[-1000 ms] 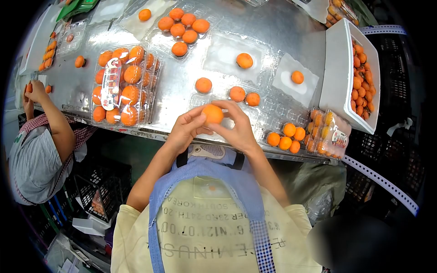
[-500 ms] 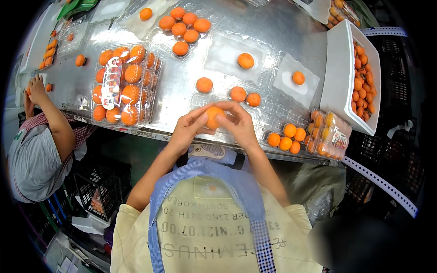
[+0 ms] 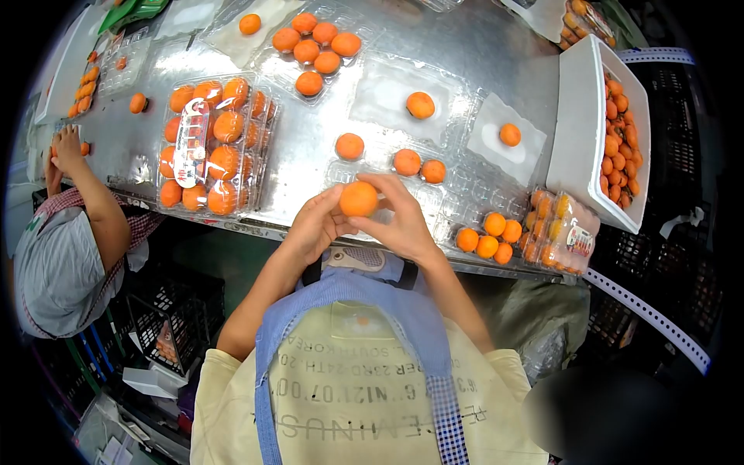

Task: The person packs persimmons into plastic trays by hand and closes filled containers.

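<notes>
A smooth, round orange fruit (image 3: pixel 359 199) is held up in front of me, over the table's near edge. My right hand (image 3: pixel 404 225) grips it from the right, index finger over its upper side and thumb below. My left hand (image 3: pixel 314 223) closes against its left side, thumb at the edge and fingers partly hidden underneath. Just beyond my hands is a clear plastic tray (image 3: pixel 337 172) with two fruits (image 3: pixel 406 162) at its right and another fruit (image 3: pixel 349 146) at its upper left. Behind it, one fruit (image 3: pixel 420 105) sits on a white liner sheet (image 3: pixel 380 105).
Filled clear packs (image 3: pixel 225 124) stand left; another filled pack (image 3: pixel 570 232) lies right, beside loose fruits (image 3: pixel 487 246). A white foam box (image 3: pixel 573 132) of smaller fruit is at the right edge. A co-worker's hand (image 3: pixel 68 149) works at far left. More fruits (image 3: pixel 306 52) occupy a tray behind.
The held fruit has shifted slightly left and up and turned between my fingers. My left thumb has slid from its front to its side; my right thumb has moved lower.
</notes>
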Tool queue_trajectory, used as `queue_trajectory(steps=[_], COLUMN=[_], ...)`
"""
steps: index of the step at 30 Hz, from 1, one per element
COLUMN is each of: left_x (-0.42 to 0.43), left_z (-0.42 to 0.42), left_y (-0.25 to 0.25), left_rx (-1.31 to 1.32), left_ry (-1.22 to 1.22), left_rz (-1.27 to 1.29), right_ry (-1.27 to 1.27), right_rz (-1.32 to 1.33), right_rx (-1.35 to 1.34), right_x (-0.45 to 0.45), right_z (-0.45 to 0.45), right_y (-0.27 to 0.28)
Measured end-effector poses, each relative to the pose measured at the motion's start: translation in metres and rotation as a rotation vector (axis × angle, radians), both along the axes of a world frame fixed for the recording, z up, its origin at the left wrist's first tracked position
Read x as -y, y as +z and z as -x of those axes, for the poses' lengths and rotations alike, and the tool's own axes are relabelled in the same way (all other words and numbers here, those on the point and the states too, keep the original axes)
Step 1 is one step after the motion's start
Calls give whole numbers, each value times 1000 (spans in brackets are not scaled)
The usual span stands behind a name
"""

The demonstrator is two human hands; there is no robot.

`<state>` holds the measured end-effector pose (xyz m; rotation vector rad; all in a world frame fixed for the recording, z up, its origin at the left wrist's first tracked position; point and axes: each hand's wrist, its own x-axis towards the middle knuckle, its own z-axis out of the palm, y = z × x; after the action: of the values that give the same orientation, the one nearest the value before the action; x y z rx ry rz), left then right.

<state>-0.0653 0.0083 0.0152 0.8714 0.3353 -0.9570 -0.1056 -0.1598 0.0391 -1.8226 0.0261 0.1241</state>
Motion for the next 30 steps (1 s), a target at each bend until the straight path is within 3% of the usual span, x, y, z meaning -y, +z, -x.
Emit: queue_trajectory(steps=[6, 9, 11, 14, 20, 30], left_x=[-6, -2, 6, 10, 5, 1], left_z=[0, 1, 4, 5, 1, 0], left_y=[-10, -2, 6, 9, 1, -6], left_rx=[15, 152, 343, 442, 26, 77], left_ry=[-120, -163, -142, -243, -145, -111], left_rz=[55, -77, -265, -275, 12, 84], right_ry=[-48, -157, -99, -66, -89, -62], right_rz=[50, -187, 20, 166, 94, 190], right_rx=[24, -59, -2, 80, 124, 260], right_x=[-3, -7, -4, -5, -6, -5], right_z=[2, 5, 6, 7, 4, 4], right_y=[-1, -16, -14, -6, 3, -4])
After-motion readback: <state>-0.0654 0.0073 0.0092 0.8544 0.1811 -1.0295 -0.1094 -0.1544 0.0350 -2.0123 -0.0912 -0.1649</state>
